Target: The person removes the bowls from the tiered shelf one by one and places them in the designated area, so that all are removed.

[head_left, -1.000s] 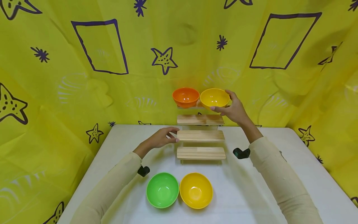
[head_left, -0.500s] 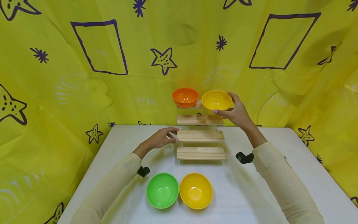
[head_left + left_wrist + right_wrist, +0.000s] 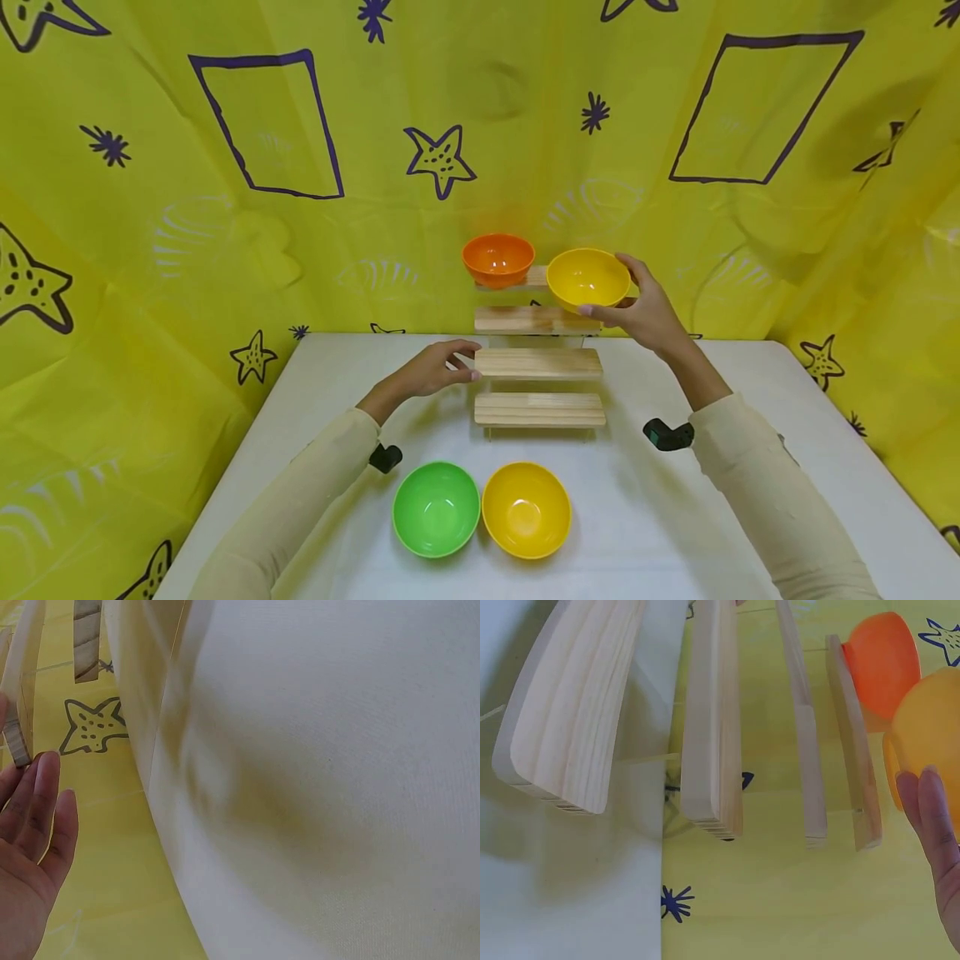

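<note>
My right hand point(image 3: 651, 312) grips a yellow bowl point(image 3: 588, 279) by its right side, thumb near the front and fingers at the back of the rim. This bowl is in front of the right part of the top step, apart from the orange bowl point(image 3: 498, 260) that sits on the top step's left side. My left hand point(image 3: 433, 369) holds the left end of a plank of the stepped wooden stand point(image 3: 538, 364). In the left wrist view its fingertips point(image 3: 48, 769) meet the plank's end. The right wrist view shows fingers point(image 3: 930, 802) against the yellow bowl's outside.
A green bowl point(image 3: 436, 510) and a second yellow bowl point(image 3: 527, 511) stand side by side on the white table point(image 3: 645, 533), in front of the stand. Behind the table hangs a yellow cloth point(image 3: 360, 250) with drawn stars.
My right hand has drawn the yellow bowl right, lower and toward me, away from the orange bowl, baring more of the top step. The left hand has stayed in place.
</note>
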A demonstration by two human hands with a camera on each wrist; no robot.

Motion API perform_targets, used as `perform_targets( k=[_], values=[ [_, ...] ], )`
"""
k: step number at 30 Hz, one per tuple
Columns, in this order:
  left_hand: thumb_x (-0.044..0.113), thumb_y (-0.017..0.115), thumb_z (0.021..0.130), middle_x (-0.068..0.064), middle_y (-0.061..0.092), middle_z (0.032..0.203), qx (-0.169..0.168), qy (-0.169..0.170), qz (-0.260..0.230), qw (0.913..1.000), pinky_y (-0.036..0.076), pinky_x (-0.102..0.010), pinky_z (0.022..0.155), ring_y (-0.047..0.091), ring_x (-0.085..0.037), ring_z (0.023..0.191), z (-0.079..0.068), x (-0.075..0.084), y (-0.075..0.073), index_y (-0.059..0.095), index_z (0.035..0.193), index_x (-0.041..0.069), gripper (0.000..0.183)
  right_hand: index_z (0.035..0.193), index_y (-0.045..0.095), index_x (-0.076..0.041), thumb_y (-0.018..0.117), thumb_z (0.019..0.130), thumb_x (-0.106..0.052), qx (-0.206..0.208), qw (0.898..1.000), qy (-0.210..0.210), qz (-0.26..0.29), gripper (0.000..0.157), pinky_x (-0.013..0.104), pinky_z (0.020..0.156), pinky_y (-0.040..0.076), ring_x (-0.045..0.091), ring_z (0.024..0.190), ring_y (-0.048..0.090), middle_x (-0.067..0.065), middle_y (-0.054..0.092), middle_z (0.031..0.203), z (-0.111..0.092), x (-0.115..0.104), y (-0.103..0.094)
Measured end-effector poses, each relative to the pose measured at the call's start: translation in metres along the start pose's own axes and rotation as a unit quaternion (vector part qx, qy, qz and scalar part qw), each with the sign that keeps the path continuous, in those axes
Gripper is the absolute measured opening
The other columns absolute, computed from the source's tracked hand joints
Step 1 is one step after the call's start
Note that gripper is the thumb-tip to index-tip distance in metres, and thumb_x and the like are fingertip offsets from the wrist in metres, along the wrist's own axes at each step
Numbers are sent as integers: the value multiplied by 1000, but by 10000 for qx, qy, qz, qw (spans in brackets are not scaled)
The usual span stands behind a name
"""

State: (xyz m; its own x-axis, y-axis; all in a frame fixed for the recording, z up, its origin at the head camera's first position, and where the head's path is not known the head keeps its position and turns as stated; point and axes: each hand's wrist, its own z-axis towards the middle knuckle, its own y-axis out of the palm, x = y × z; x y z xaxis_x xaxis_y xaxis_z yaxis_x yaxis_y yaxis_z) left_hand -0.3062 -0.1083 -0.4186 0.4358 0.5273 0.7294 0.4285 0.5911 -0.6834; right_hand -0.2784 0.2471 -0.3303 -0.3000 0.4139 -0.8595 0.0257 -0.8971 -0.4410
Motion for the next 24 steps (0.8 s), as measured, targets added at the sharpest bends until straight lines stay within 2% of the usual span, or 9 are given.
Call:
perform_targets(
  k=[6, 11, 14, 24],
  values=[
    [27, 70, 96, -15, 60, 137, -30, -7, 10, 10000, 56, -32, 85, 66, -25, 111, 0, 0, 0, 53, 143, 8, 54, 160, 14, -10, 79, 88, -18, -105, 9999, -3, 11, 97, 23, 72, 59, 37, 104, 63, 21, 30, 155, -8, 2, 0],
    [27, 70, 96, -14, 60, 138, -9, -26, 26, 10000, 56, -33, 86, 66, -25, 112, 1, 0, -1, 52, 144, 8, 55, 161, 15, -12, 80, 87, -17, -179, 9998, 43, 52, 98, 23, 73, 59, 22, 94, 66, 19, 30, 156, -15, -2, -1],
    [27, 70, 96, -14, 60, 138, -8, -26, 32, 10000, 56, -34, 87, 66, -25, 112, 1, 0, -1, 52, 144, 8, 54, 161, 13, -13, 80, 87, -15, -268, 9995, 82, 126, 100, 24, 73, 59, 17, 90, 67, 18, 28, 158, -21, -3, -2],
    [26, 69, 97, -16, 60, 138, 3, 55, 60, 10000, 56, -35, 89, 66, -27, 112, 0, 1, 0, 52, 144, 6, 54, 161, 16, -12, 80, 87, -13, -350, 9993, 75, 129, 98, 21, 79, 57, 39, 110, 60, 18, 27, 158, -40, -2, -2]
  ],
)
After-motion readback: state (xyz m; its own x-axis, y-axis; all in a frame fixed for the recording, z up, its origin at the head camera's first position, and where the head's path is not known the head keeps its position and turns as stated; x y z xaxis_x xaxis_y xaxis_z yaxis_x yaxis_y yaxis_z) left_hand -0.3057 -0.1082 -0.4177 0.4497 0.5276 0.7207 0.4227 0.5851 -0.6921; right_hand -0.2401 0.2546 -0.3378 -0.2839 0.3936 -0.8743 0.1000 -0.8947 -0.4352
